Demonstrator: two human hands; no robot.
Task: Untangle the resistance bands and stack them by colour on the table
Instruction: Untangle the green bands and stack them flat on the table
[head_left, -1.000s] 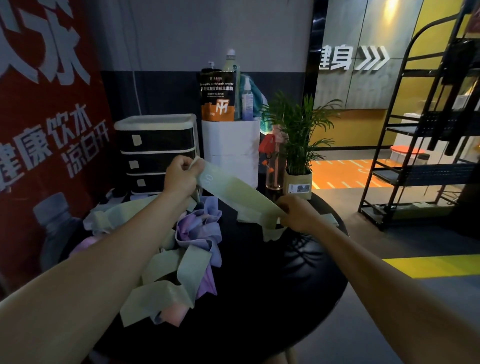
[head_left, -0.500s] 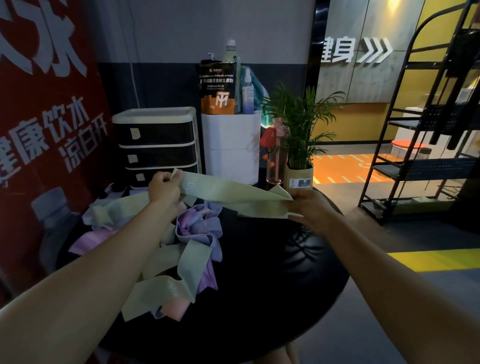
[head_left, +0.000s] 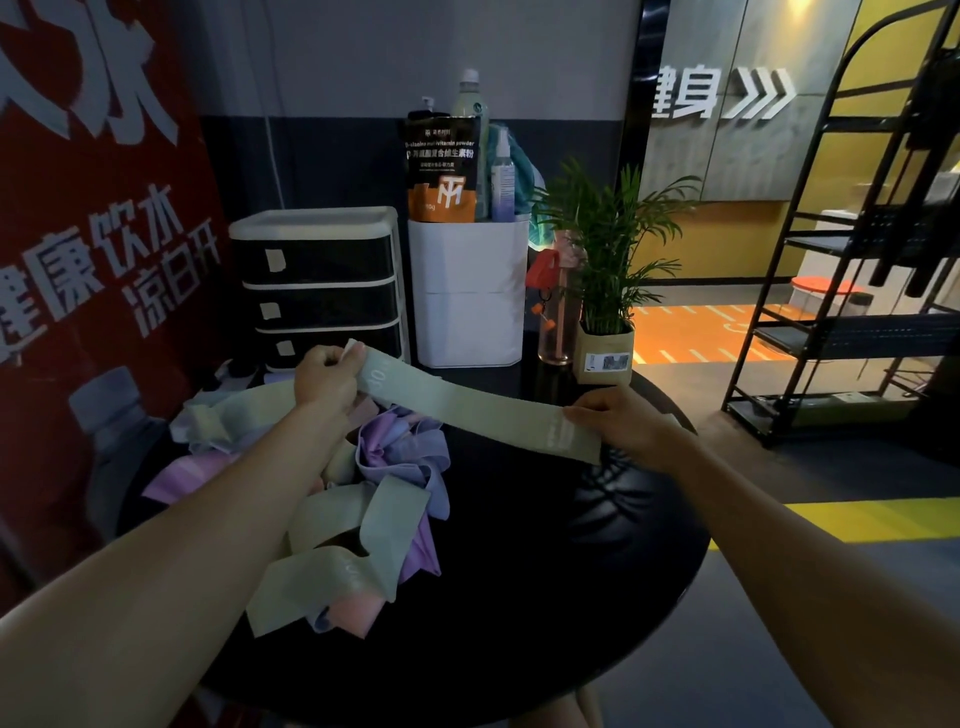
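Green band (head_left: 467, 402) now hangs stretched flat between both hands, where a moment ago it sagged folded; left hand (head_left: 324, 371) and right hand (head_left: 618, 421) each pinch an end in curled fingers. Freed of the tangled pile (head_left: 374, 488) (still knotted), it looks ready to lay on the black surface (head_left: 597, 571).

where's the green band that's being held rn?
Head view, centre: the green band is stretched flat between the left hand and right hand, above the black table, right of the tangled pile and in front of the white bin.
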